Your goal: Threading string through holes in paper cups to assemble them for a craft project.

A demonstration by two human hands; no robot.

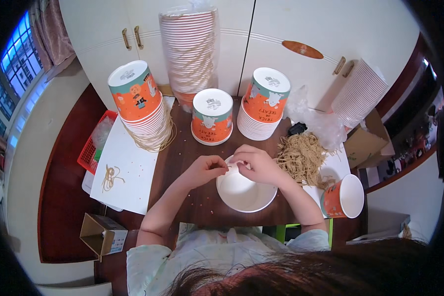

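Observation:
An open paper bucket stands in front of me, its white inside facing up. At its far left rim my left hand has thumb and fingers pinched together. My right hand reaches over the far rim with curled fingers, its fingertips close to the left ones. Whatever lies between the fingertips is too small to make out. Just beyond the hands sits an upside-down orange and teal bucket. A tangled heap of tan cords lies beside my right forearm.
Upside-down stacks of buckets stand at left and right, cords looped around the left one. A tall bagged stack stands behind. One bucket lies tipped at the right. Loose cord rests on a white sheet.

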